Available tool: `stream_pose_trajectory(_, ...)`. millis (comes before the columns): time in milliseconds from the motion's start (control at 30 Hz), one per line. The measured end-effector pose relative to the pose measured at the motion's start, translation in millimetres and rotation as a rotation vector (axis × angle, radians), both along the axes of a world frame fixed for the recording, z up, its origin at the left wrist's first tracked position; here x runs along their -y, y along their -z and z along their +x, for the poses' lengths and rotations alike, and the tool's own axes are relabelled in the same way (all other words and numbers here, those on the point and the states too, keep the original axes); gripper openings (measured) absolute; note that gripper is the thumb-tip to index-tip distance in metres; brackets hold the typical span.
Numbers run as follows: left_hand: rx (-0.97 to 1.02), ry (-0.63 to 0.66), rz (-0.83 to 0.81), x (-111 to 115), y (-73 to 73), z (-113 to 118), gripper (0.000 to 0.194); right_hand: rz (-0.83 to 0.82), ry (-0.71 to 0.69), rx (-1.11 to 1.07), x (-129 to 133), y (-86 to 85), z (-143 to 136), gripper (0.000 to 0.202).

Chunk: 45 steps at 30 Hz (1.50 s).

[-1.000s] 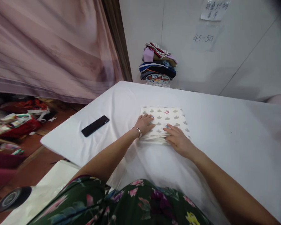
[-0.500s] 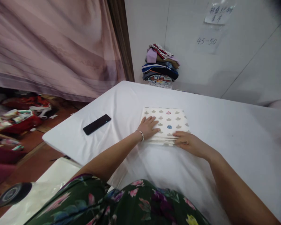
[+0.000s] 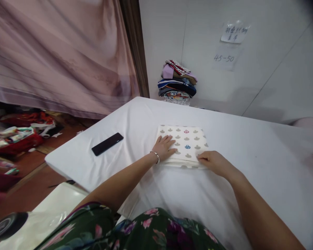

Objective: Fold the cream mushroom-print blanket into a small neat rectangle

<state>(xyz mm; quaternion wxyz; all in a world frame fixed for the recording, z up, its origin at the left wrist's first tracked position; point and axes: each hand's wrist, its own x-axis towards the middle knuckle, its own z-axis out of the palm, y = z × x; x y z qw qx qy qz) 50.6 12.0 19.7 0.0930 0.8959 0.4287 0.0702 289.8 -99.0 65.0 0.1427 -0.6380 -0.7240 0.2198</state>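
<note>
A folded white cloth (image 3: pixel 187 139) printed with grey mushroom shapes, one red and one blue, lies in several layers on the white-covered table (image 3: pixel 250 149). My left hand (image 3: pixel 164 147) rests flat on its left side with the fingers spread. At the near right corner, my right hand (image 3: pixel 214 161) has thumb and forefinger pinched on the cloth's edge; the other fingers are curled under and partly hidden. The layered near edge shows between both hands.
Left of the cloth lies a black phone (image 3: pixel 107 144). Behind the table, a stack of folded fabrics (image 3: pixel 176 83) stands against the wall. A pink curtain (image 3: pixel 67 59) hangs at left. A pale stool-like surface (image 3: pixel 59 199) is near my left side.
My right hand has shifted slightly at the near right corner, from lying along the layered edge to a pinch, and the near edge looks straighter. The left hand stays put. The camera has tilted up slightly.
</note>
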Motion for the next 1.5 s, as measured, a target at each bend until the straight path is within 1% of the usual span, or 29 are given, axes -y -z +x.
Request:
stream_pose_trajectory(100, 0.057, -0.013, 0.013, 2, 1.2, -1, 0.049, -0.036, 0.008, 0.084, 0, 1.9, 5, 0.026)
stream_pose_trajectory(200, 0.125, -0.067, 0.031, 3, 4.7, -5, 0.043, -0.056, 0.068, 0.102, 0, 5.8, 14, 0.024)
stream_pose_trajectory(267, 0.168, -0.144, 0.025, 3, 7.2, -9, 0.042, -0.09, 0.103, 0.064, -1, 9.1, 20, 0.022)
stream_pose_trajectory(367, 0.254, -0.282, -0.007, 2, 9.8, -15, 0.05, -0.127, 0.143, 0.002, -5, 14.7, 29, 0.021)
stream_pose_trajectory(433, 0.34, -0.384, -0.044, -1, 10.1, -20, 0.056, -0.107, 0.197, -0.017, -10, 20.0, 34, 0.022)
stream_pose_trajectory(500, 0.426, -0.505, -0.144, -6, 8.7, -24, 0.061, -0.057, 0.293, -0.029, -14, 27.4, 38, 0.024)
stream_pose_trajectory(533, 0.465, -0.564, -0.219, -9, 7.3, -25, 0.063, -0.039, 0.345, -0.048, -17, 31.8, 41, 0.029)
stream_pose_trajectory(600, 0.524, -0.656, -0.369, -18, 3.8, -28, 0.066, -0.053, 0.421, -0.135, -21, 40.9, 44, 0.046)
stream_pose_trajectory(667, 0.555, -0.704, -0.456, -27, 0.2, -31, 0.069, -0.116, 0.445, -0.247, -24, 48.3, 45, 0.061)
stream_pose_trajectory(733, 0.562, -0.724, -0.499, -36, -2.3, -34, 0.074, -0.153, 0.444, -0.303, -26, 52.0, 44, 0.07)
stream_pose_trajectory(800, 0.565, -0.734, -0.546, -44, -3.3, -36, 0.079, -0.143, 0.452, -0.294, -26, 52.4, 41, 0.076)
stream_pose_trajectory(867, 0.575, -0.742, -0.606, -48, -3.6, -37, 0.08, -0.141, 0.467, -0.308, -26, 51.3, 38, 0.079)
stream_pose_trajectory(967, 0.6, -0.755, -0.686, -50, -4.4, -37, 0.076, -0.166, 0.462, -0.445, -26, 49.8, 35, 0.078)
stream_pose_trajectory(1067, 0.655, -0.756, -0.731, -43, -5.3, -32, 0.074, -0.17, 0.412, -0.619, -29, 47.0, 42, 0.074)
stream_pose_trajectory(1167, 0.729, -0.73, -0.787, -26, -3.6, -20, 0.074, -0.16, 0.409, -0.693, -40, 38.8, 67, 0.072)
stream_pose_trajectory(1200, 0.743, -0.698, -0.816, -18, -2.6, -15, 0.075, -0.137, 0.431, -0.675, -46, 35.4, 79, 0.072)
stream_pose_trajectory(1267, 0.747, -0.578, -0.908, -1, -0.9, -4, 0.077, -0.057, 0.494, -0.569, -59, 29.0, 106, 0.07)
stream_pose_trajectory(1333, 0.727, -0.419, -1.054, 14, -0.6, 3, 0.078, 0.024, 0.59, -0.375, -70, 25.1, 130, 0.061)
stream_pose_trajectory(1367, 0.71, -0.355, -1.11, 19, -0.8, 5, 0.076, 0.054, 0.625, -0.25, -73, 24.1, 138, 0.054)
stream_pose_trajectory(1400, 0.692, -0.319, -1.135, 23, -1.0, 6, 0.073, 0.086, 0.639, -0.14, -75, 23.8, 142, 0.047)
stream_pose_trajectory(1433, 0.674, -0.303, -1.125, 25, -0.8, 5, 0.067, 0.121, 0.636, -0.05, -74, 24.2, 143, 0.041)
stream_pose_trajectory(1467, 0.656, -0.301, -1.079, 24, -0.2, 4, 0.059, 0.156, 0.607, 0.008, -72, 25.2, 141, 0.037)
stream_pose_trajectory(1500, 0.638, -0.309, -0.999, 22, 0.9, 2, 0.05, 0.2, 0.569, 0.036, -68, 26.9, 135, 0.034)
